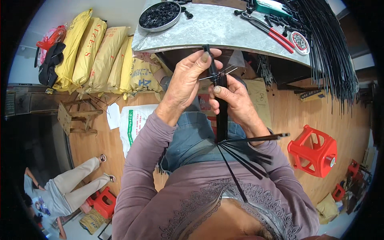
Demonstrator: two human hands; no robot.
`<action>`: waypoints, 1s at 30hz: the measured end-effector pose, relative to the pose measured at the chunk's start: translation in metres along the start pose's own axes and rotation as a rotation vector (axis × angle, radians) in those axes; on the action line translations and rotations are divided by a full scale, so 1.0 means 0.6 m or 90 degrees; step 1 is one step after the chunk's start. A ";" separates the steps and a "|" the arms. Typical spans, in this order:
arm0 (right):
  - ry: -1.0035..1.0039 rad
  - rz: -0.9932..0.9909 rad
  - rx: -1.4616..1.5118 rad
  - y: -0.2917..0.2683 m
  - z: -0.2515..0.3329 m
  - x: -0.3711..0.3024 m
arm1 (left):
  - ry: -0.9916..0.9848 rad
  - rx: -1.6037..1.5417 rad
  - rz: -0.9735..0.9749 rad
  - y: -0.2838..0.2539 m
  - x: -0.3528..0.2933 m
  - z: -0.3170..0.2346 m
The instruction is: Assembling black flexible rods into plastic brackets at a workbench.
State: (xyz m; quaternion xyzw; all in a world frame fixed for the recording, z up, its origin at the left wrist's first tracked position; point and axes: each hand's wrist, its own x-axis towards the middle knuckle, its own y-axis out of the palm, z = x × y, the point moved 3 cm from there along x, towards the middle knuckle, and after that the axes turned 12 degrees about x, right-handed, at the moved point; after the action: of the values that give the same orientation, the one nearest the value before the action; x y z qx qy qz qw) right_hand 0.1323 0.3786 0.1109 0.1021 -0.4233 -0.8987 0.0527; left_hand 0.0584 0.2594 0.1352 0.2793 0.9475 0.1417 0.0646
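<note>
Over my lap I hold a folded black umbrella frame (222, 122), its narrow ribs bunched together and several rib ends fanned out toward my right forearm. My left hand (188, 76) is closed around the dark tube-like part (212, 69) at the frame's upper end, thumb pressed against it. My right hand (237, 98) grips the rib bundle just below, with its thumb across the front. Between the two hands a few thin metal rods (230, 71) stick out sideways. Fingers hide the joint where tube and ribs meet.
A grey table (208, 30) stands ahead, with a round tray of black parts (160, 17), red-handled pliers (272, 34) and a round dish of small pieces (299, 42). Black rods (334, 52) hang off its right end. Yellow sacks (94, 52), a red stool (314, 152) and another person (60, 192) are around.
</note>
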 end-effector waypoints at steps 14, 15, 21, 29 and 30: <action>-0.218 -0.027 -0.615 -0.003 0.039 -0.017 | -0.010 0.156 -0.109 0.027 -0.048 0.001; -0.222 -0.033 -0.609 -0.001 0.051 -0.019 | -0.013 0.162 -0.103 0.028 -0.048 0.002; 0.059 0.031 -0.347 -0.052 0.041 0.010 | -0.010 0.096 -0.089 0.033 -0.051 0.014; 0.120 0.066 -0.192 -0.074 0.019 0.026 | 0.045 0.043 -0.058 0.027 -0.041 0.025; 0.118 0.063 -0.190 -0.075 0.019 0.025 | 0.043 0.044 -0.055 0.022 -0.038 0.031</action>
State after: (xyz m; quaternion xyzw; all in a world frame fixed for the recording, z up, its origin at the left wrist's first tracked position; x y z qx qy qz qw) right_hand 0.1149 0.4132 0.0810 0.1542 -0.2834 -0.9345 0.1503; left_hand 0.0879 0.2621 0.1224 0.2352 0.9646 0.1155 0.0292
